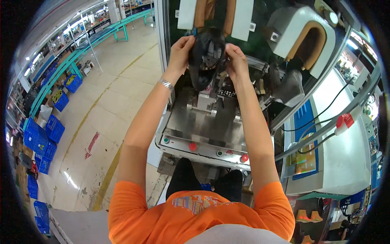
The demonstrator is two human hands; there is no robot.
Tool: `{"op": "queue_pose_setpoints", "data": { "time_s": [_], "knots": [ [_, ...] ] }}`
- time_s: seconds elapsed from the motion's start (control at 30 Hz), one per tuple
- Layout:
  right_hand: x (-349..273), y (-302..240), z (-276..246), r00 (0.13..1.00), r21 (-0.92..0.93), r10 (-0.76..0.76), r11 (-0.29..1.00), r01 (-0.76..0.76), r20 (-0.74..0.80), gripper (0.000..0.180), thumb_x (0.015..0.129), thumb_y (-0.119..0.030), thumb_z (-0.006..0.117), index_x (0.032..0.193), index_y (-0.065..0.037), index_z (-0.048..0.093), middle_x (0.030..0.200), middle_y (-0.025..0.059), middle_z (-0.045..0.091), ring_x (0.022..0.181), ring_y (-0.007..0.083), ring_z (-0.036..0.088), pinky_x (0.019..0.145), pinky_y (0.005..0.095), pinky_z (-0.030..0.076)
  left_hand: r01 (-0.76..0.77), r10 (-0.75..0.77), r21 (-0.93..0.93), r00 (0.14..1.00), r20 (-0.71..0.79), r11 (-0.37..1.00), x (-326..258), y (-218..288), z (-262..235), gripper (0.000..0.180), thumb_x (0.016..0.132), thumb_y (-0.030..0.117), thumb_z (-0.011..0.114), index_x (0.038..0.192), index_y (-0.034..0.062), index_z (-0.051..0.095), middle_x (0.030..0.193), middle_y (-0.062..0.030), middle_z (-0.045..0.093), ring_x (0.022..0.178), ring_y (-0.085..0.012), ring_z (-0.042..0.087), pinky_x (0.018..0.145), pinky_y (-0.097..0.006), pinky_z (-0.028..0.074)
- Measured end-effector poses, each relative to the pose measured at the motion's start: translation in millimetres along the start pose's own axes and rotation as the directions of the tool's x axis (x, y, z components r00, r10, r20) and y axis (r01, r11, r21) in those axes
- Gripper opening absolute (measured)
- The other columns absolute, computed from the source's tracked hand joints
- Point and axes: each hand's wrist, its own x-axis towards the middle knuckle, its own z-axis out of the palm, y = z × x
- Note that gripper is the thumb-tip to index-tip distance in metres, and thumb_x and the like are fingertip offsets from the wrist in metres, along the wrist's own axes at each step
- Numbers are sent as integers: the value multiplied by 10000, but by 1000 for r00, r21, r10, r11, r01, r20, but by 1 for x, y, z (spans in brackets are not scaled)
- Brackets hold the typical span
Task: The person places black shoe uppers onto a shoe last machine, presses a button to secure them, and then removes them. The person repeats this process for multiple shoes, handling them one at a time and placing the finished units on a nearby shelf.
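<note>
A black shoe upper (203, 61) is held up between both hands, in front of the machine and over its metal bed. My left hand (181, 52) pinches its left edge between thumb and fingers. On the opposite edge, my right hand (237, 59) has a similar pinch. Directly below the upper stands a metal fixture (204, 101) on the machine bed (191, 126). Behind and above it is a white clamp head lined with a brown, U-shaped pad (230, 16). The upper hides part of that station.
To the right is a second clamp head with a brown pad (310, 44), above a grey shoe-shaped form (290, 89). Red (192, 146) and green (219, 153) buttons line the machine's front panel. Blue crates (38, 134) and a green conveyor frame (77, 57) stand at left.
</note>
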Motion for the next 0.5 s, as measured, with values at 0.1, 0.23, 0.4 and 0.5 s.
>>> {"op": "queue_pose_setpoints", "data": {
  "time_s": [0.1,0.23,0.4,0.5],
  "knots": [
    [22,8,7,1000,34,-5,999,5,-1,67,802,-77,611,864,-51,607,817,22,620,753,132,562,695,268,457,-12,13,-69,1000,6,998,24,-19,-8,148,868,163,566,890,19,593,792,7,583,706,-58,512,658,-201,414],
    [33,15,-7,999,44,43,998,-44,23,50,773,-31,631,822,-38,627,834,33,633,786,135,574,747,267,450,184,-184,-55,983,2,981,21,-16,-6,122,863,159,570,872,40,595,787,18,580,705,-59,512,648,-203,415],
    [59,17,-10,999,-7,15,1000,-15,-32,115,784,-33,610,899,-36,614,858,31,622,836,134,561,747,273,446,234,-234,-99,972,21,967,52,-45,-33,121,884,132,517,922,34,576,868,-12,594,772,-109,564,714,-259,467],
    [91,16,-15,972,-9,-103,995,104,-211,146,804,19,534,944,-7,568,844,52,607,779,169,578,742,301,476,227,-251,-194,961,-113,954,76,-60,-16,103,860,126,551,871,34,598,824,-18,596,733,-109,541,676,-246,439]
  ]
}}
